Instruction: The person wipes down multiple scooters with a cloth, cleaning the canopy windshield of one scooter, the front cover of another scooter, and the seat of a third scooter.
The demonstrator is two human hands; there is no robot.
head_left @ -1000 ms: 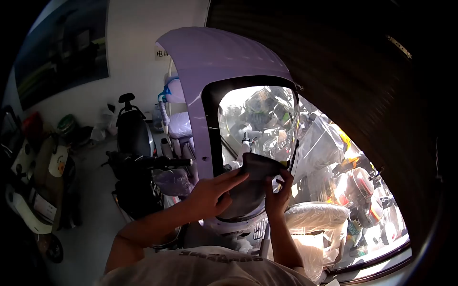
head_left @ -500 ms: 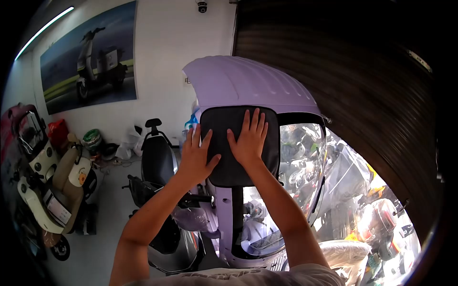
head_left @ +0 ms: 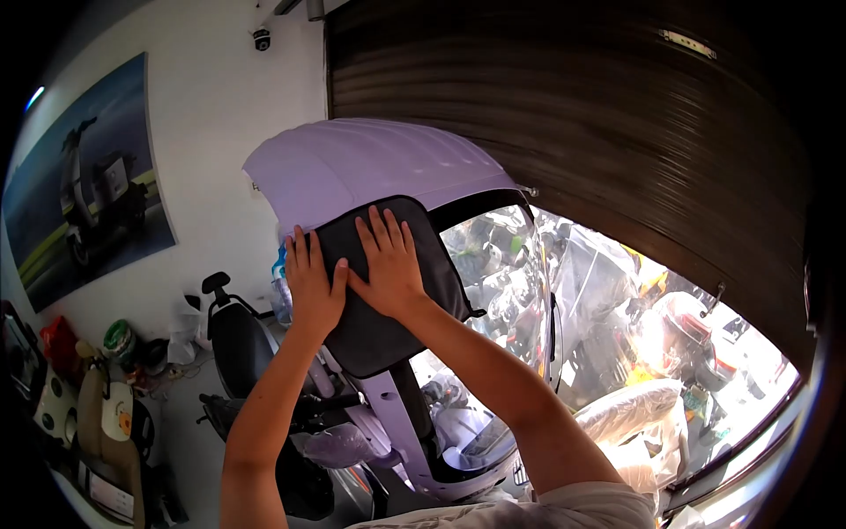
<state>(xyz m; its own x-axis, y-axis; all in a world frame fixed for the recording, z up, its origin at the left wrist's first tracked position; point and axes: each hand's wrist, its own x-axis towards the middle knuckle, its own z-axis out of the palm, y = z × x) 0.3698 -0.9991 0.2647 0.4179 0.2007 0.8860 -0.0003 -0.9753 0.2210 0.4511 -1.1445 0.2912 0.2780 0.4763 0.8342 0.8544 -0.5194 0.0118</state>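
Note:
A dark grey rectangular fabric panel with black edging (head_left: 379, 339) lies tilted in front of the purple vehicle's roof (head_left: 379, 163). Flat against its left part is my left hand (head_left: 315, 282), fingers stretched out towards the roof. My right hand (head_left: 389, 269) presses near the panel's middle with its fingers spread. The two thumbs almost meet. A small dark tab sticks out at the panel's right corner. To the right of the panel is the clear windscreen (head_left: 502, 256) with a wiper on it. What lies behind the panel is hidden.
A black-seated scooter (head_left: 242, 348) stands left of the vehicle, and a cream scooter (head_left: 110, 406) is farther left. A dark roller shutter (head_left: 564, 115) hangs half raised behind. Plastic-wrapped items (head_left: 634, 423) crowd the bright right side. A scooter poster (head_left: 92, 185) is on the wall.
The view has swung to the right, so the vehicle appears farther left. The panel now looks tilted instead of straight. My hands have come closer together on it.

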